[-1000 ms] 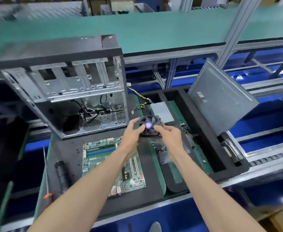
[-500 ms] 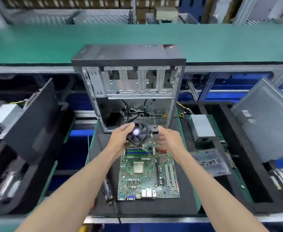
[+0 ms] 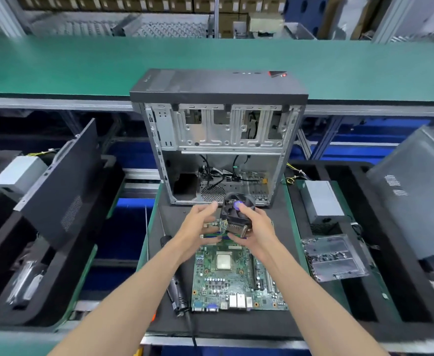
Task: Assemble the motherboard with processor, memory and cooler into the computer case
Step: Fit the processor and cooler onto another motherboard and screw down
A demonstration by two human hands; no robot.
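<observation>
The computer case is standing open-sided at the back of the desk, well apart from the step in hand, which is judged to be seating the cooler on the board. The motherboard is lying flat on the dark mat in front of the case, with the processor exposed in its socket near the board's middle. The cooler is being held above the board's far edge, fan side tilted toward the case, not yet over the processor. The right hand is gripping the cooler from its right side; the left hand is hovering spread just beside it, holding nothing. Recommended practice: bring the cooler level, centre it over the processor, align its feet with the surrounding holes, and keep its short cable clear beneath.
</observation>
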